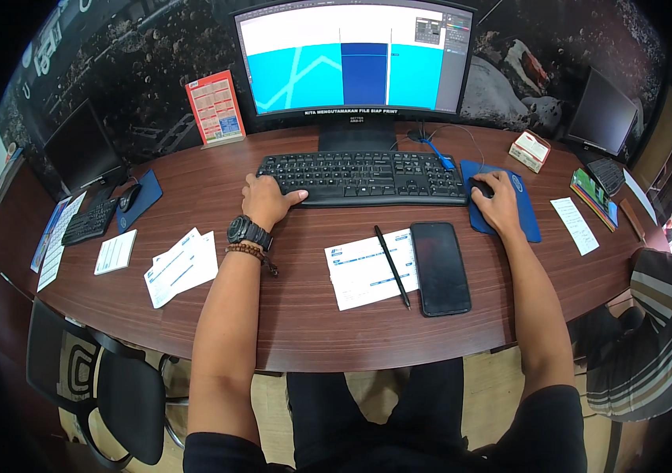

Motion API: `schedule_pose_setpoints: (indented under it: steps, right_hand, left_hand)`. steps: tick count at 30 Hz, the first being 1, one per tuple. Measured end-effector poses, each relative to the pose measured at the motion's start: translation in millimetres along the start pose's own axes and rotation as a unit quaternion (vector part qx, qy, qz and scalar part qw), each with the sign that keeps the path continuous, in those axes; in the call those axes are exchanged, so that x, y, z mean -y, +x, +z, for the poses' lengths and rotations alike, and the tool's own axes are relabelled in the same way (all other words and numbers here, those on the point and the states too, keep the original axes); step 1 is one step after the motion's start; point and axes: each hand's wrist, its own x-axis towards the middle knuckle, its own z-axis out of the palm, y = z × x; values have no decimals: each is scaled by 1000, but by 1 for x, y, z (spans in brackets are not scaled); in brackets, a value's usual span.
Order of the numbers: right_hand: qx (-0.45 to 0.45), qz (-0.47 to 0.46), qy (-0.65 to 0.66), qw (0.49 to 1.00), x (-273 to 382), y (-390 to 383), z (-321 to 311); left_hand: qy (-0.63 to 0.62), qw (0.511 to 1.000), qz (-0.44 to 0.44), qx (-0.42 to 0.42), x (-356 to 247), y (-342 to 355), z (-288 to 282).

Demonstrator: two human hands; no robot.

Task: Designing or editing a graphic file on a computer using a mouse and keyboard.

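Observation:
My left hand [267, 201] rests at the left end of a black keyboard [367, 177], its fingers apart at the edge and keys, holding nothing. My right hand [497, 205] is closed over a dark mouse [480, 188] on a blue mouse pad [523, 225]. Between my forearms lie a white printed form [360, 280], a black pen [393, 268] on it and a dark phone [442, 269]. A curved monitor [297, 75] behind the keyboard shows a graphics window with cyan and navy areas.
Loose papers [167, 276], a note pad [114, 254] and another monitor [80, 146] stand or lie left. A red calendar [214, 106] is at the back. Right are a small box [530, 151], booklets [592, 197] and another screen [600, 110]. An office chair [127, 402] is lower left.

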Motion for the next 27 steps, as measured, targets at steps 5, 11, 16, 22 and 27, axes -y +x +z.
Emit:
schedule_pose_setpoints:
  steps: [5, 11, 16, 22, 27]
  right_hand:
    - [0, -1, 4, 1000, -1, 1, 0]
    - [2, -1, 4, 1000, -1, 1, 0]
    - [5, 2, -2, 1000, -1, 1, 0]
    - [7, 8, -8, 1000, -1, 1, 1]
    - [11, 9, -16, 1000, -1, 1, 0]
  left_hand:
    - [-2, 1000, -3, 6, -1, 0, 0]
    - [-3, 1000, 2, -2, 1, 1, 2]
    - [-10, 1000, 2, 0, 1, 1, 1]
    - [0, 1000, 1, 5, 0, 1, -1]
    - [-1, 1000, 3, 7, 0, 0, -1]
